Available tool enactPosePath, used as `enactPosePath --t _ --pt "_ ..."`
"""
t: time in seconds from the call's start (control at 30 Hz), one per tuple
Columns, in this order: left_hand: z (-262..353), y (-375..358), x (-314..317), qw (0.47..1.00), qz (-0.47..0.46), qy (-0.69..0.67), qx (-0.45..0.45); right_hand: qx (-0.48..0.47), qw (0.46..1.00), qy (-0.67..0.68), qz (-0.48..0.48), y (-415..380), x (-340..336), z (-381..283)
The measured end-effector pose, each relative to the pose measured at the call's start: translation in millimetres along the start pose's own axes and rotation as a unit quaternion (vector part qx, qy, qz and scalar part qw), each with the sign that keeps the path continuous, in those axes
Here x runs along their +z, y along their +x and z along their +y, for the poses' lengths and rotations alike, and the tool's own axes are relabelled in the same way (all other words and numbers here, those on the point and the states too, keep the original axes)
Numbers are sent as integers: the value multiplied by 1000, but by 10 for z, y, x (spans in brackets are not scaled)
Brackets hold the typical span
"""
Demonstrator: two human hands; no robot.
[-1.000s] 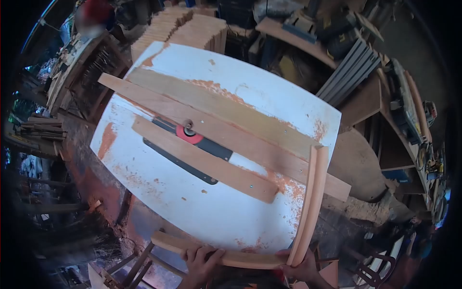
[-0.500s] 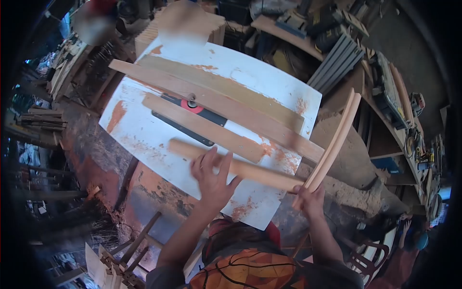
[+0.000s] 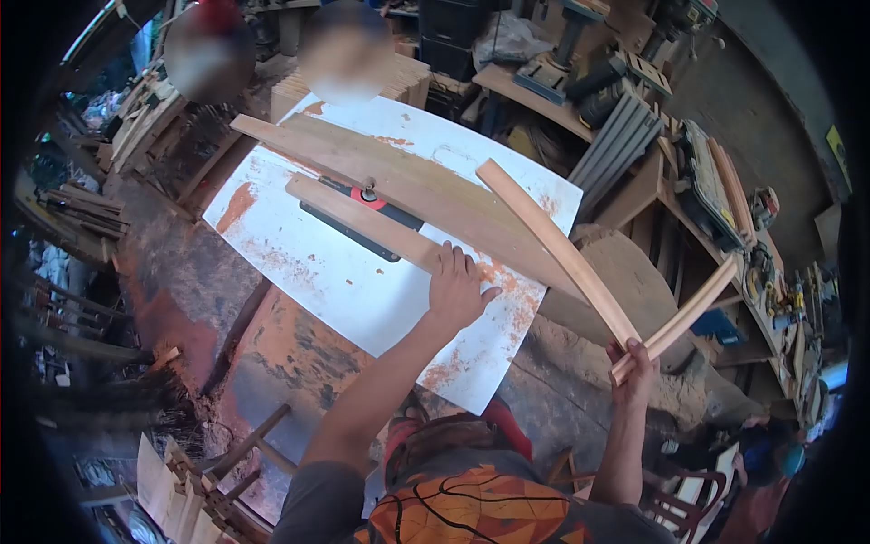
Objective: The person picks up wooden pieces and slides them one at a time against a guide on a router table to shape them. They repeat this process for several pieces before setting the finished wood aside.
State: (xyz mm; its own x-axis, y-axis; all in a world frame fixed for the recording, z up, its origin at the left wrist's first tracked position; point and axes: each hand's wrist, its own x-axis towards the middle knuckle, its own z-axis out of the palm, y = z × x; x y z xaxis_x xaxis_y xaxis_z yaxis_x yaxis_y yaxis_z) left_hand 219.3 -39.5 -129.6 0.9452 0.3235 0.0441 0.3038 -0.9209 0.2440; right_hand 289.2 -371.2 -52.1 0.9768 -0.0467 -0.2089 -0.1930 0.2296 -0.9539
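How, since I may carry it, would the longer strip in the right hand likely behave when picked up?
The longer strip is probably stiff: held near one end by the right hand, it shows no obvious droop. Slender and wooden, it seems fairly light, but its far end may swing.

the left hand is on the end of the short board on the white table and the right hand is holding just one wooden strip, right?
Not one: the right hand holds two, a long strip and a curved strip, as the head view shows.

Wooden strip (image 3: pixel 564 252), seemingly matt
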Motion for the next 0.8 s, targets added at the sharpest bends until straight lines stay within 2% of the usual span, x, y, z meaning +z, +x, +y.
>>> enactPosePath --t 0.03,0.1,0.13,0.17,0.23,0.3,0.33,0.4,0.43,0.5,0.53,0.57,0.6,0.63,0.67,0.7,0.73,0.77,0.8 --pt "57 127 163 1000 11 11 -10 -3 1000 13 0 98 -131 34" --pt "166 312 484 985 -32 141 -97 -2 999 38 -14 285 -364 99" --pt "309 327 467 986 -28 110 -125 -20 997 78 9 309 -360 83" --pt "481 306 467 985 -21 81 -152 1 997 70 10 395 -492 67" --pt "988 205 647 988 -44 63 -134 38 997 56 25 478 -712 -12" --pt "1442 -45 775 998 -25 -49 -9 35 996 83 -5 675 -1003 55" --pt "1512 -43 718 999 -13 -43 -15 32 997 71 -2 674 -1075 -20" --pt "1488 -122 583 979 34 -199 -23 32 997 67 1 676 -1163 -186" --pt "1423 -38 591 980 39 -192 -24 40 997 64 -14 670 -1195 -268" --pt "1191 177 786 979 95 -118 -139 44 997 56 -29 731 -1290 -299" --pt "1212 253 851 982 98 -43 -158 49 998 40 -22 804 -1366 -262" --pt "1296 273 932 981 103 -47 -156 52 998 27 -16 891 -1410 -237" --pt "1417 243 962 982 89 -44 -159 73 995 31 -64 950 -1445 -235" --pt "1553 215 907 983 75 -41 -162 67 995 32 -65 1008 -1411 -214" --pt "1681 82 863 988 94 -68 -102 63 995 40 -70 1024 -1383 -170" --pt "1798 -98 718 987 93 -70 -107 63 994 47 -76 996 -1368 -147" --pt "1871 -271 553 980 12 -195 -46 50 995 47 -69 904 -1244 -213" --pt "1852 -368 449 947 -67 -312 19 50 995 51 -73 931 -1217 -176" --pt "1775 -404 415 949 -65 -309 19 60 993 40 -99 963 -1194 -103"
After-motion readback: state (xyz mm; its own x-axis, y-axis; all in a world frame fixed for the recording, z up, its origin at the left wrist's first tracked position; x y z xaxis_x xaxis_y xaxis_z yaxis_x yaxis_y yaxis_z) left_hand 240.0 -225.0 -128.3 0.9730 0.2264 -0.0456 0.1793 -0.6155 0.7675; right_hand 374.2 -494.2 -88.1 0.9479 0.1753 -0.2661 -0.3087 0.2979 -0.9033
